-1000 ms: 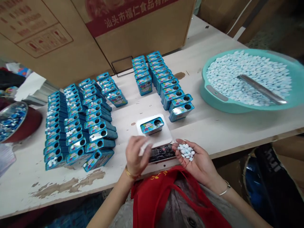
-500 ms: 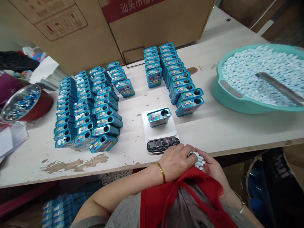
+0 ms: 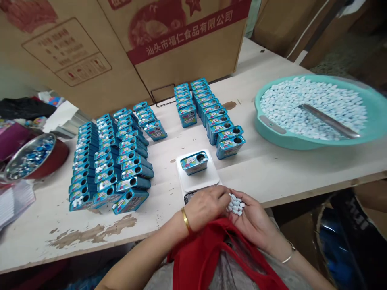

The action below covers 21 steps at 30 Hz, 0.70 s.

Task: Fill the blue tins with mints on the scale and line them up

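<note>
Head view: your right hand [image 3: 254, 221] cups a small heap of pale blue mints [image 3: 236, 204] in its palm, fingers lightly curled, as your left hand [image 3: 205, 205] hovers over it, fingers pressed together, tips at the heap's edge; you cannot tell whether they pinch a mint. Just beyond, a blue tin [image 3: 194, 163] sits on a white digital scale [image 3: 198, 177] on the tabletop [image 3: 256, 173]. Rows of matching tins [image 3: 105, 161] lie to the left, some with mints showing at their round openings. To the right, a teal basin [image 3: 290, 143] brims with more mints around a metal scoop [image 3: 329, 121].
</note>
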Each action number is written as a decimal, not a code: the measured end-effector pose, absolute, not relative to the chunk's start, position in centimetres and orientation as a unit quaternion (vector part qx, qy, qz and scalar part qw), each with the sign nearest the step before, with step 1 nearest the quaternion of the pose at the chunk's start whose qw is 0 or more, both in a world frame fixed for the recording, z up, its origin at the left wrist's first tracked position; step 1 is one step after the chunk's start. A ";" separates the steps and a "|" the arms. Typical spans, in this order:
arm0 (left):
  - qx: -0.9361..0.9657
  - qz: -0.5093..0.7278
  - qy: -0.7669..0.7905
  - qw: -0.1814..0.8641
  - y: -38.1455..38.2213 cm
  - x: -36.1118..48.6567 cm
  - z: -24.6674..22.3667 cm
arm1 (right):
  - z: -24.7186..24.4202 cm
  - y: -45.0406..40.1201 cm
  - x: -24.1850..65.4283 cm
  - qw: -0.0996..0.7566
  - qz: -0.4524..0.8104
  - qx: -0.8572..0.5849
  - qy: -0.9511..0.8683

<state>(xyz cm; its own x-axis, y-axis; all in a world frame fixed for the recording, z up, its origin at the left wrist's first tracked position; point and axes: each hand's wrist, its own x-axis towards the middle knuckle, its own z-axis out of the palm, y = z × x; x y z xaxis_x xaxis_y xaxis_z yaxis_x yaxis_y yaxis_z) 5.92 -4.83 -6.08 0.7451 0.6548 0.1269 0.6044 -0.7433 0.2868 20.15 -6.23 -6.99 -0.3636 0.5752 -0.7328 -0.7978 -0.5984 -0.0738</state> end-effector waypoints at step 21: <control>0.853 0.216 0.460 0.119 2.3 2.0 -2.2 | -4.6 -2.5 19.9 0.450 0.795 -0.379 0.147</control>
<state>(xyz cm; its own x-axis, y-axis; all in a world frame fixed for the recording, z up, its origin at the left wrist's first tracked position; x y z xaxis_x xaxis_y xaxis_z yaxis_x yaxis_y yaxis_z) 2.00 2.29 -2.16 0.4822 0.8367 0.2597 0.7337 -0.5477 0.4021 19.91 -2.54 -4.63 -0.3079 0.6037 -0.7354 -0.8272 -0.5517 -0.1065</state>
